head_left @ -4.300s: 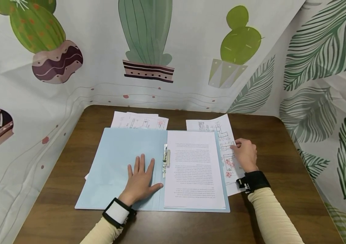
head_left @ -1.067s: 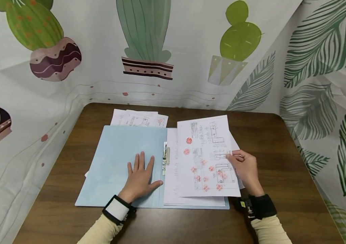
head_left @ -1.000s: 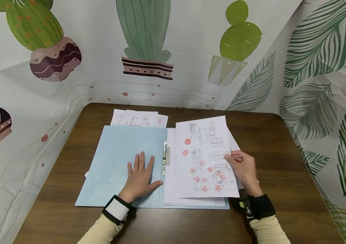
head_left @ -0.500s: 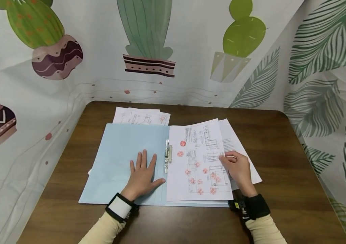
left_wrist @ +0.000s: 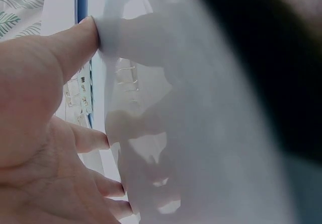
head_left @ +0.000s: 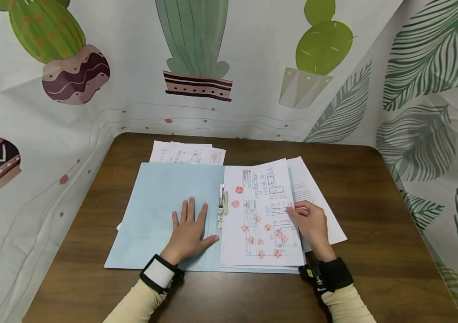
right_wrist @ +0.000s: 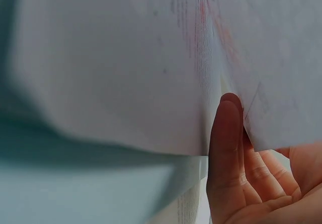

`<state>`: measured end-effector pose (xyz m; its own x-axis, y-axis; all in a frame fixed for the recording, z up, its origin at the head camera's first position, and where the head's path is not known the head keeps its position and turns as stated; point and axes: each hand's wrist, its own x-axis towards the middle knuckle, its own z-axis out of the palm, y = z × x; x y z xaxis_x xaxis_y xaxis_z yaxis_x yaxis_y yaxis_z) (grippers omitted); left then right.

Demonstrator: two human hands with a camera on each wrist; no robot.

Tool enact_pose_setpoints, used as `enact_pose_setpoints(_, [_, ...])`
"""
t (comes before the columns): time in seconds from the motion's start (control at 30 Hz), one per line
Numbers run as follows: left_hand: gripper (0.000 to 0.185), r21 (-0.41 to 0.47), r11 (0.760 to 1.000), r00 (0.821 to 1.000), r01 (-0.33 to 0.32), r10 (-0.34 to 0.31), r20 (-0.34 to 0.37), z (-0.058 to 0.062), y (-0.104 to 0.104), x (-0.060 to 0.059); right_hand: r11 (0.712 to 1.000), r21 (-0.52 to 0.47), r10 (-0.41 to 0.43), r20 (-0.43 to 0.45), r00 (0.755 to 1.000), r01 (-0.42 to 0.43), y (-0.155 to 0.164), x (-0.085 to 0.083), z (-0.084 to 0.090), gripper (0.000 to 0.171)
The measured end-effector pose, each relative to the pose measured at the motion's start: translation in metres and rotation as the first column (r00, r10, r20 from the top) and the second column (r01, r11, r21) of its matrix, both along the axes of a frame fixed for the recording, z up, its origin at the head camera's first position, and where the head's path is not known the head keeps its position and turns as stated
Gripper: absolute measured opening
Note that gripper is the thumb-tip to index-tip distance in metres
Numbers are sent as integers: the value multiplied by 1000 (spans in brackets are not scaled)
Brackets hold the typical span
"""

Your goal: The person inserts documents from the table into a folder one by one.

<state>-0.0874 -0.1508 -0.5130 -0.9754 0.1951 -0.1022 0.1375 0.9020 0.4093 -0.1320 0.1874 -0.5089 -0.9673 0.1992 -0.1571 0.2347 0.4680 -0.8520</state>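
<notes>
Left hand [head_left: 188, 233] flat, fingers released, on open blue folder [head_left: 164, 215] mid-bench, right hand [head_left: 311, 226] fingers grasping stamped drawing sheet [head_left: 263, 215] right edge over folder's right half, bare bench [head_left: 374, 233] rightward

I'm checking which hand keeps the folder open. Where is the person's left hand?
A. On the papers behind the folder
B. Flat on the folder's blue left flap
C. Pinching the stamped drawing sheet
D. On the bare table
B: the left hand lies spread flat on the left flap of the blue folder, beside the metal clip.
</notes>
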Motion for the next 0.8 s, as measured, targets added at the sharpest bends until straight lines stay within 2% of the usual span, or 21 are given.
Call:
enact_pose_setpoints(0.37, [99, -29, 1000, 1000, 9, -8, 12, -4, -1, -3, 998, 56, 12, -23, 1000, -10, -2, 0, 0, 22])
enact_pose_setpoints(0.47, [98, -24, 1000, 1000, 7, -7, 12, -5, -2, -2, 992, 117, 43, -60, 997, -36, -2, -1, 0, 26])
enact_pose_setpoints(0.63, [97, -1, 1000, 1000, 6, -6, 3, -3, -1, -2, 966, 252, 91, -88, 992, -66, -4, -1, 0, 35])
enact_pose_setpoints(0.8, [98, -13, 1000, 1000, 7, -7, 14, -4, -2, -2, 951, 301, 102, -75, 992, -76, -6, -2, 0, 36])
